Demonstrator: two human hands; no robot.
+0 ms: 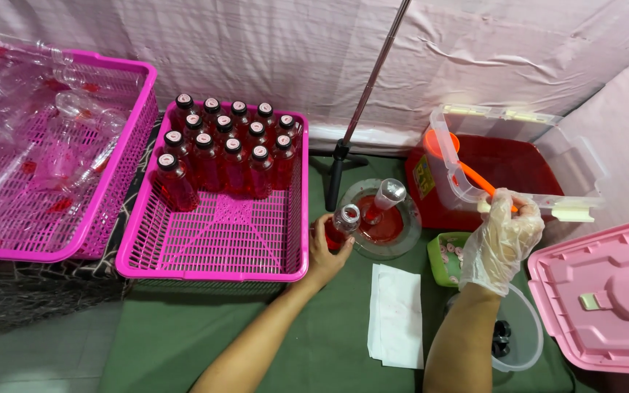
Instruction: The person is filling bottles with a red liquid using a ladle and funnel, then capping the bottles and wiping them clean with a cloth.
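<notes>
Bottle [341, 227]: small, part-filled, probably slippery; clasped at body by bare left hand [323, 251].
Ladle handle [483, 183]: light, stiff; pinched by gloved right hand [500, 240].

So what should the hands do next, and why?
Probably lift the orange ladle from the clear tub toward the funnel. The left hand already grips an uncapped, partly filled bottle, and the gloved right hand holds the ladle's handle.

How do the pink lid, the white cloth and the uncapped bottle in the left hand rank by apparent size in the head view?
1. Pink lid, partly cut off by the frame.
2. White cloth.
3. Uncapped bottle in the left hand.
</notes>
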